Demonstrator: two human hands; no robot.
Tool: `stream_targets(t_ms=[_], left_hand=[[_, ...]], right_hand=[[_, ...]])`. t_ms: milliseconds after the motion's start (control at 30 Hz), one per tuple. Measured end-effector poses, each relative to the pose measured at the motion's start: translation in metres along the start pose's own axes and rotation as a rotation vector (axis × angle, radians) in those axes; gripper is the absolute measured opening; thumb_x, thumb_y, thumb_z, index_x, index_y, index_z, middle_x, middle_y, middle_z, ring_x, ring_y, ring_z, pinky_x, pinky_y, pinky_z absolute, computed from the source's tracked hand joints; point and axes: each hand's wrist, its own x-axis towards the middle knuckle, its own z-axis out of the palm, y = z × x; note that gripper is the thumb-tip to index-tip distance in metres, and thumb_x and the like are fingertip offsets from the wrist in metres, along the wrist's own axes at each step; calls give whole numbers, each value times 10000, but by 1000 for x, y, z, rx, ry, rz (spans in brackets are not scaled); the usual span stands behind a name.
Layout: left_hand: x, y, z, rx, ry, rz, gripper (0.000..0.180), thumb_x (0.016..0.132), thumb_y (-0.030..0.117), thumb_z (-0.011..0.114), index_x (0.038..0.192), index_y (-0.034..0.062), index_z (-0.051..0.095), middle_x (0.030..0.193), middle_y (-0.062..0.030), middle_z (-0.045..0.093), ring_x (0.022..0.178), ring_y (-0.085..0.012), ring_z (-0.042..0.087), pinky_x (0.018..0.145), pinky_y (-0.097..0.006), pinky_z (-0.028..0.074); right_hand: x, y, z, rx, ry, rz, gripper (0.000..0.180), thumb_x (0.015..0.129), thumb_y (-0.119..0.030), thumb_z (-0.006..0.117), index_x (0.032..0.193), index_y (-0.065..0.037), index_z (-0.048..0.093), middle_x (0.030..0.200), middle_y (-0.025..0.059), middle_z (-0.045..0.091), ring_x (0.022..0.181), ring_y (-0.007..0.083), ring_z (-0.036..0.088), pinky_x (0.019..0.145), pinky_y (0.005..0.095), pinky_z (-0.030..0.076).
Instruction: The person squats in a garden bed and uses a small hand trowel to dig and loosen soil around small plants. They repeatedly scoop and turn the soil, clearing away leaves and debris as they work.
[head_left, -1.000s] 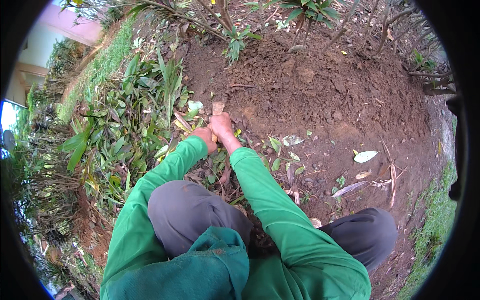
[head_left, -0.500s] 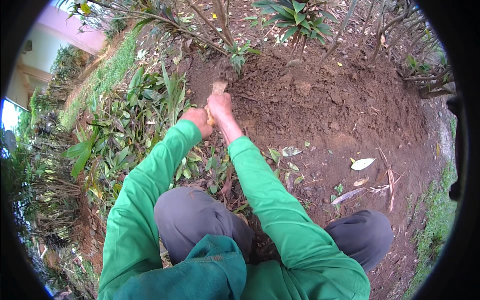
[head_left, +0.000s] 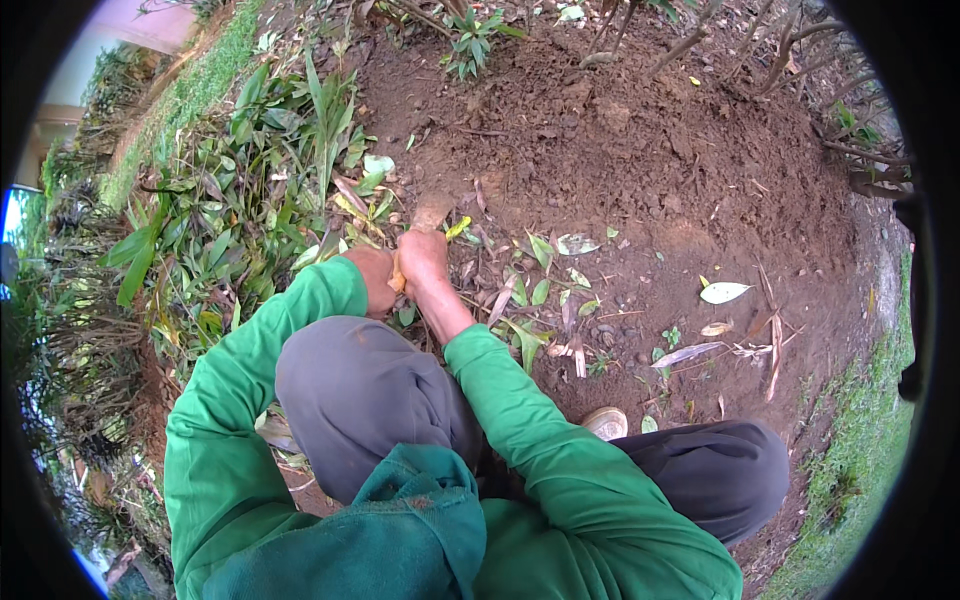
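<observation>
Both hands are closed round one short digging tool with an orange handle and a flat, soil-caked blade point(head_left: 432, 212). My right hand point(head_left: 423, 258) grips it farther forward, close behind the blade. Tucked against it on the near side, my left hand point(head_left: 374, 280) wraps the handle's end, and most of the handle is hidden. The blade points away from me, low over brown soil with fallen leaves. Its exact shape is hard to tell under the dirt. A yellow leaf point(head_left: 458, 228) lies just right of the blade.
Cut leaves and stalks point(head_left: 215, 210) are heaped on the left. Loosened soil point(head_left: 640, 150) spreads ahead and right, with a small green plant point(head_left: 472, 45) and bare stems at its far edge. Dry leaves point(head_left: 725, 292) are scattered on the right, near grass point(head_left: 870, 440). My bent knees frame the near ground.
Both hands and the tool have drawn back toward me, and my elbows bend more. Soil that was flying off the blade is gone from the air. The view has tilted nearer.
</observation>
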Motion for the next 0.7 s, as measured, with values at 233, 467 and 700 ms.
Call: stream_targets(t_ms=[233, 467, 700], left_hand=[[63, 9, 5, -48, 185, 24, 317, 569, 151, 598, 797, -63, 650, 823, -273, 630, 808, -375, 635, 738, -426, 511], [91, 20, 27, -430, 199, -8, 450, 539, 174, 703, 921, -52, 627, 858, -231, 648, 840, -307, 656, 731, -381, 523], [59, 20, -33, 229, 322, -71, 469, 683, 257, 610, 1060, -19, 577, 1054, -207, 614, 997, -317, 603, 872, -396, 477]], right_hand=[[62, -9, -12, -185, 44, -166, 250, 649, -71, 510, 779, 111, 619, 771, 287, 623, 776, 382, 633, 693, 441, 473], [99, -14, -27, -769, -8, -522, 247, 652, -126, 555, 734, 95, 629, 813, 323, 604, 844, 429, 614, 764, 429, 492], [113, -16, 7, 255, -166, -151, 208, 670, -83, 531, 725, 101, 609, 758, 273, 621, 740, 345, 646, 666, 410, 486]])
